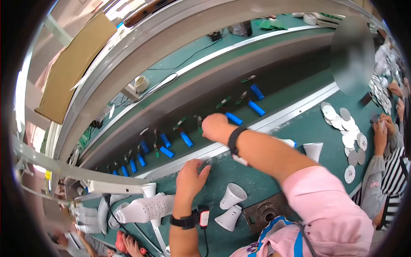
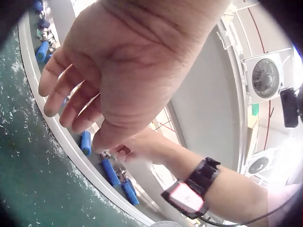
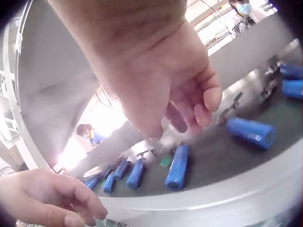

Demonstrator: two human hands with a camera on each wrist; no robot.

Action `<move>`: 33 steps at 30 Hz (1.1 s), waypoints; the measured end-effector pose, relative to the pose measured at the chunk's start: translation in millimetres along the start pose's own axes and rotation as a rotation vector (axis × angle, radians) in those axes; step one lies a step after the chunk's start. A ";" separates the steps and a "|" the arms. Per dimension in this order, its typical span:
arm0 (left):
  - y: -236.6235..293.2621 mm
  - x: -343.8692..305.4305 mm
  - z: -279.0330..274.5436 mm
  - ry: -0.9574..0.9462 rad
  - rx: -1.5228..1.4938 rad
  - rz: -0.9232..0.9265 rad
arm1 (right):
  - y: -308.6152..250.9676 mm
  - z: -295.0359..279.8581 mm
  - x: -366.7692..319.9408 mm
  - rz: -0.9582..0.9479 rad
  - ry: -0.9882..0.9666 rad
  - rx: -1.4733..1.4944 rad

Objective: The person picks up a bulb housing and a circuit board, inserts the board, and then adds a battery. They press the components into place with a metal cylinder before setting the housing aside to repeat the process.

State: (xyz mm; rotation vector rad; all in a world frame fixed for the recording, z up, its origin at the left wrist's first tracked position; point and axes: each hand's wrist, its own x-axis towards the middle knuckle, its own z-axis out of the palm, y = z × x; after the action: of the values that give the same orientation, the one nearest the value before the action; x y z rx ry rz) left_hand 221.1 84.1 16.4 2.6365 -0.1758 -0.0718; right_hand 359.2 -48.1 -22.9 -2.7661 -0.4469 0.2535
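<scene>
My right hand [image 1: 216, 127] hangs over a dark belt [image 1: 295, 68], among blue cylinders [image 1: 186, 139] with small green boards [image 1: 180, 124]. In the right wrist view, the fingers of this hand [image 3: 156, 80] bend loosely, with nothing visible in them; blue cylinders [image 3: 177, 168] lie below. My left hand [image 1: 190, 179] is near the belt's pale rail [image 1: 299, 112], on the table side. Its fingers are spread and relaxed in the left wrist view, where the palm [image 2: 128, 66] shows empty. Whether the right fingertips touch a board cannot be told.
White cone-shaped cups [image 1: 233, 193] stand and lie on the green table beside a metal block [image 1: 267, 214]. Stacked white cups [image 1: 147, 208] lie at the left. White discs [image 1: 349, 128] spread at the right, near other people's hands [image 1: 380, 135].
</scene>
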 end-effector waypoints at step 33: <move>89.8 -218.4 26.1 -0.525 -1.129 -0.084 | 9.5 -14.0 -345.6 -0.546 -0.194 0.835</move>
State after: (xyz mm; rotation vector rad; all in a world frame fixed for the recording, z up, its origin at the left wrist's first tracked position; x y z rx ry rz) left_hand -7.3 23.7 40.8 1.4519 -0.1363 -0.6756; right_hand 41.8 -175.8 28.7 -1.7426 -0.8803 0.4461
